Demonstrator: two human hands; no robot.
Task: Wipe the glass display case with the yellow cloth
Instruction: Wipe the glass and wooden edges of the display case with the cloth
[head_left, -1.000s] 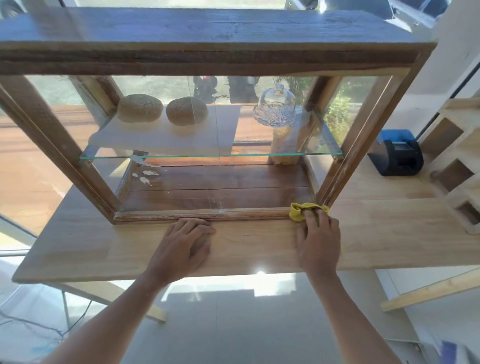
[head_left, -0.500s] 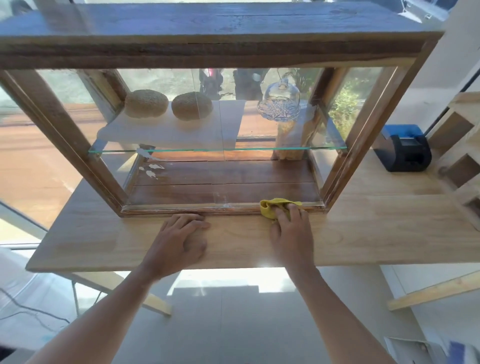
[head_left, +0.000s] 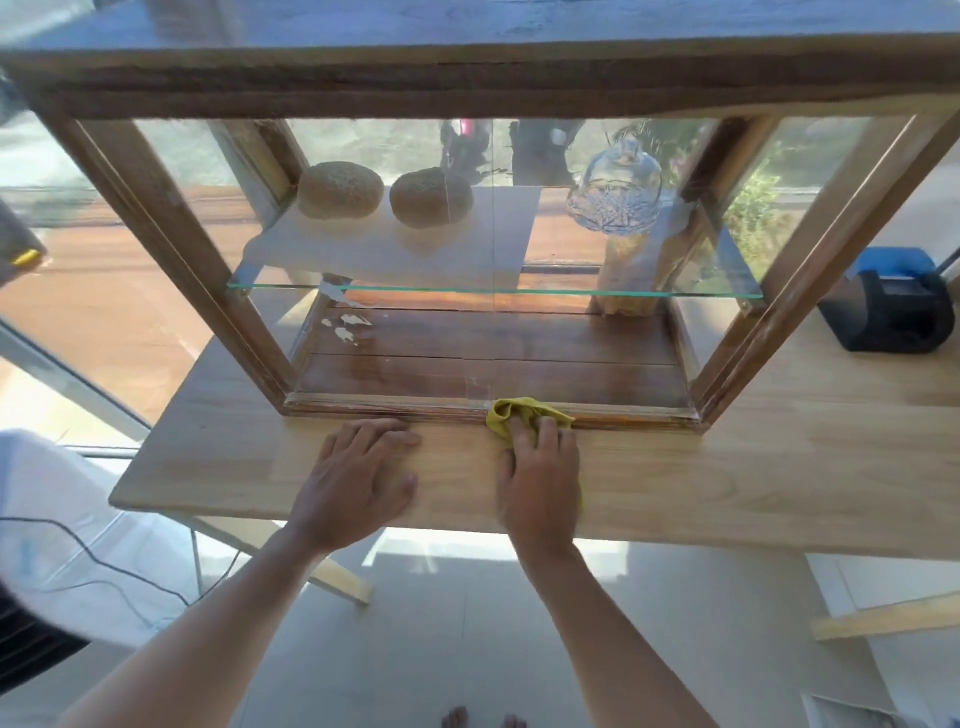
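A wood-framed glass display case (head_left: 156, 218) stands on a light wooden counter (head_left: 727, 483). Its glass shelf (head_left: 519, 290) carries two round loaves and a cut-glass dome. My right hand (head_left: 540, 478) presses a crumpled yellow cloth (head_left: 511, 413) against the case's bottom front rail, near the middle. Most of the cloth is hidden under my fingers. My left hand (head_left: 358, 478) lies flat on the counter just left of it, fingertips touching the rail, holding nothing.
A black and blue printer (head_left: 888, 301) sits on the counter to the right of the case. A black cable (head_left: 104, 566) trails over the floor at lower left. Wooden beams (head_left: 883, 618) lie below the counter.
My right hand has slid the yellow cloth leftward along the bottom rail, from the right corner to near the middle. My left hand has stayed planted on the counter.
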